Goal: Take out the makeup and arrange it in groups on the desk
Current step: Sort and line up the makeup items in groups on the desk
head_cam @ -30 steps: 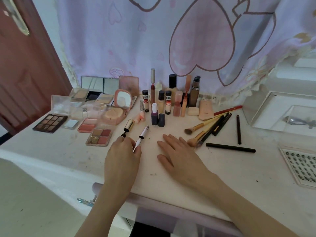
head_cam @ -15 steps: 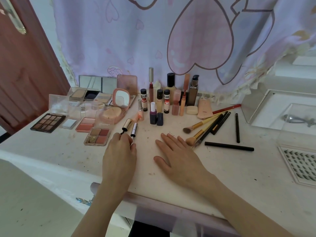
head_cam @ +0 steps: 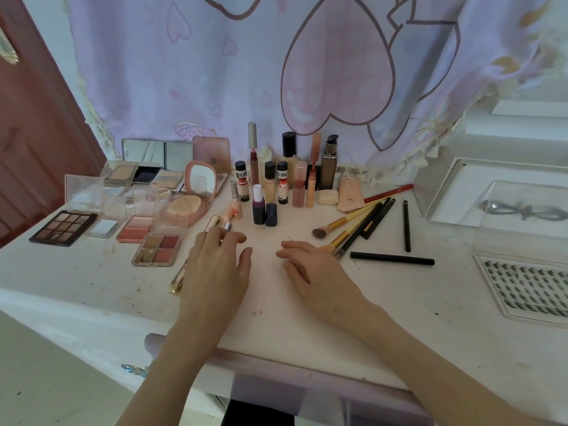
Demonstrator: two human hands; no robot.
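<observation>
1. Mostly, the sorting looks done: the surface already carries clear groups.
2. Palettes and compacts sit toward the left edge, several with lids open.
3. Bottles and tubes stand upright in a cluster at the middle of the back edge, close together.
4. Brushes and pencils lie fanned toward the right, with one black pencil lying crosswise, nearer the front edge.
5. A lash tray lies by the right edge, with clear boxes behind it.
6. The left hand reaches toward the front of the bottle cluster; its fingertips pinch a small silver-tipped stick, beside a gold-capped tube lying on the surface.
7. A gold wand pokes out from under the left hand near the palettes (whether the hand holds it or it just lies there, I cannot tell).
8. The right hand lies flat, fingers loosely spread, holding nothing, just short of the brushes.
9. What seems left: settling these last slim pieces into a group, probably with the lip items.
</observation>
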